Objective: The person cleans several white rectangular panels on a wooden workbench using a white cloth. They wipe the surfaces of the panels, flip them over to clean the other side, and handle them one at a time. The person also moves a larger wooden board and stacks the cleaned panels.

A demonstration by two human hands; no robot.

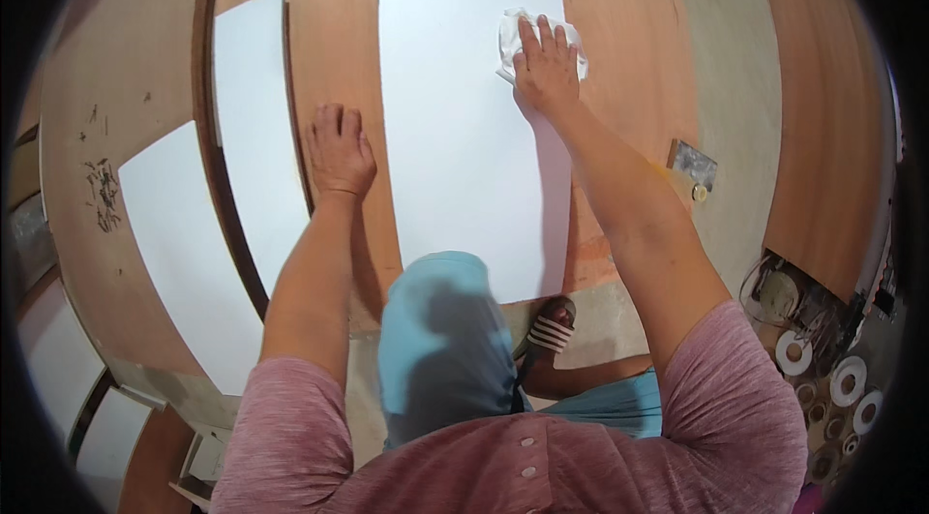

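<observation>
A long white sheet [464, 115] lies flat over a brown plywood board [624, 27] on the floor. My right hand [548, 71] presses a crumpled white cloth [512, 42] down at the sheet's right edge, fingers spread across it. Part of the cloth is hidden under the palm. Left of the sheet, my left hand [341, 151] leans on bare plywood and holds nothing. Close to its outer side is a white-faced strip [254, 115] with a dark edge. My knee [443, 296] is over the near end of the sheet.
Another white-faced panel [189, 245] lies at left, near scattered small dark pieces [104, 194]. A metal plate [694, 164] and a small roll [699, 192] sit by my right forearm. Several tape rolls [848, 381] are at lower right, below a wooden panel [827, 100].
</observation>
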